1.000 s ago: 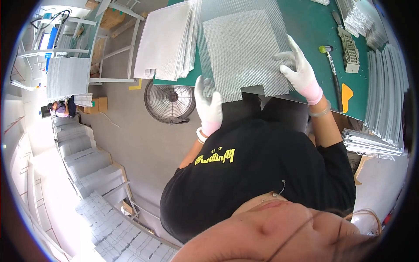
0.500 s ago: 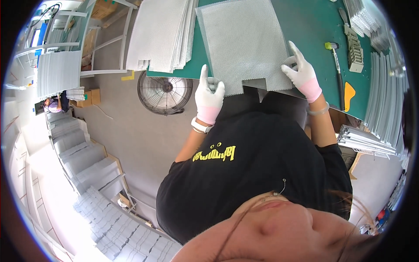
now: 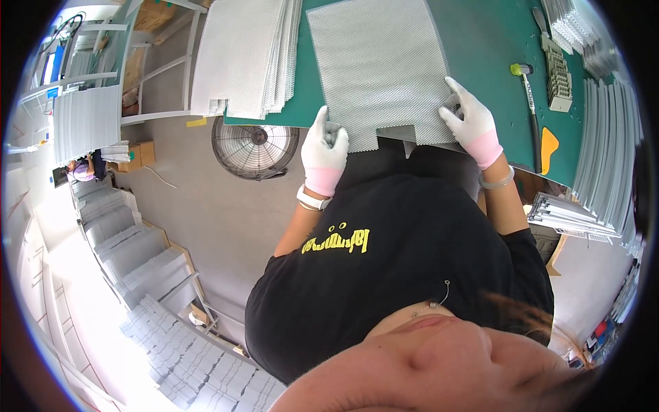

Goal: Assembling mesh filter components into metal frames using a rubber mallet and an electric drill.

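A silvery mesh sheet (image 3: 384, 62) with a rectangular notch in its near edge lies on the green worktable (image 3: 480, 34), its near end reaching past the table's edge. My left hand (image 3: 324, 151), in a white glove with a pink cuff, is at the sheet's near left corner, index finger stretched along the side and the other fingers curled at the edge. On the opposite side, my right hand (image 3: 472, 125), gloved the same way, pinches the right edge between thumb and fingers, with its index finger extended. The fingers under the sheet are hidden.
A pile of mesh sheets (image 3: 244, 55) lies to the left. At right are a hammer (image 3: 528, 103), a row of metal blocks (image 3: 558, 79), a yellow flat tool (image 3: 549, 150) and stacked grey strips (image 3: 604, 151). A floor fan (image 3: 255, 147) stands beyond the table edge.
Both hands have closed in slightly on the sheet's sides, the right one moving left and nearer. The sheet has shifted a little, and its left edge now looks even.
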